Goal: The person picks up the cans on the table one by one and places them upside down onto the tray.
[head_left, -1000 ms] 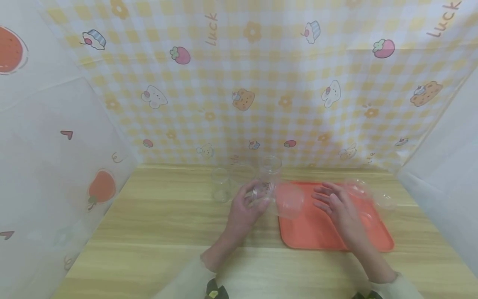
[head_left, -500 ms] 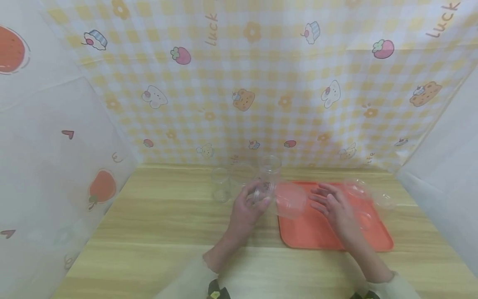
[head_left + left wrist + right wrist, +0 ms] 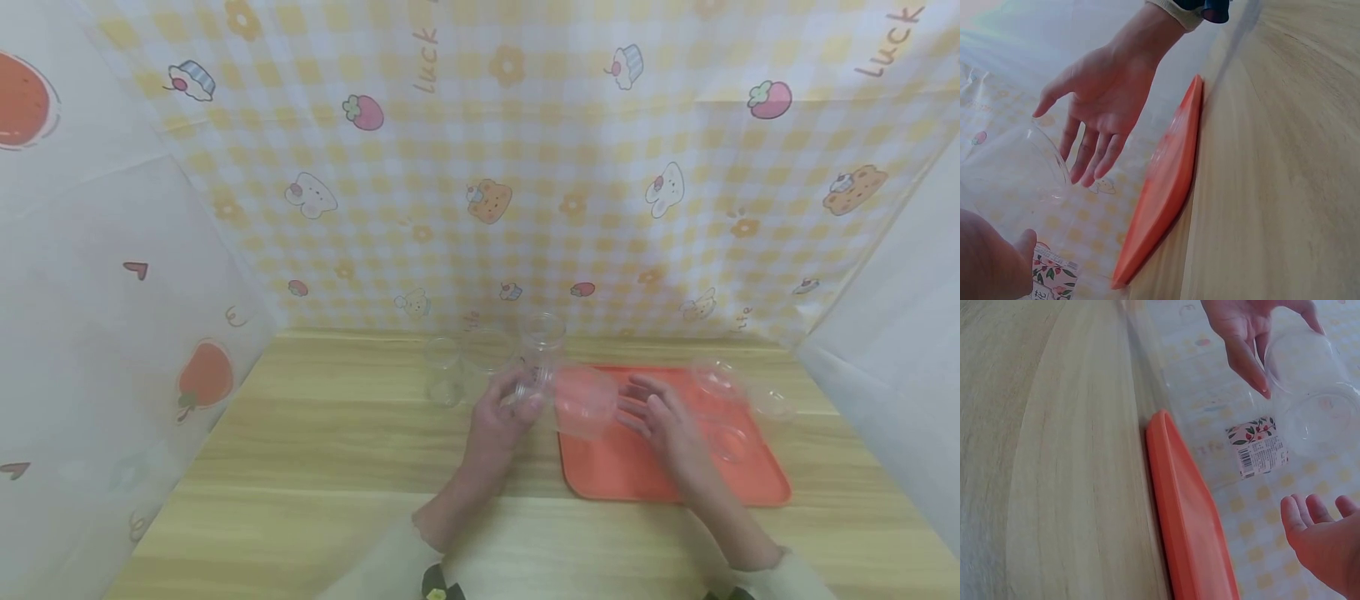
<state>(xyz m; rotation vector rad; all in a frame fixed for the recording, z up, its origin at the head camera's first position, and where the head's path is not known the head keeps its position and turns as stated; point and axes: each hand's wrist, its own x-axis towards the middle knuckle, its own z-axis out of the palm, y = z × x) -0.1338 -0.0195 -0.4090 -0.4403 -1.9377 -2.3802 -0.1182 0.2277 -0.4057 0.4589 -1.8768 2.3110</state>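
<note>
A clear plastic jar (image 3: 587, 402) lies sideways in the air over the left part of the orange tray (image 3: 622, 479). My left hand (image 3: 491, 433) grips it at its left end, fingers and thumb curled round. The right hand (image 3: 671, 437) is by the jar's other end, palm turned toward it and fingers fairly straight. In the left wrist view the right hand's fingertips come close to the jar's round rim (image 3: 1047, 156); whether they touch, I cannot tell. Clear round lids (image 3: 716, 379) lie at the tray's right side.
Several clear jars stand at the back of the wooden table (image 3: 337, 442), among them a small jar (image 3: 444, 379) and a wider one (image 3: 487, 346). A pink floral label (image 3: 1259, 447) shows on one. Another clear lid (image 3: 772, 402) overlaps the tray's right edge.
My right hand has drifted left, nearer the jar's end. The left hand has shifted slightly to the right with the jar still held.
</note>
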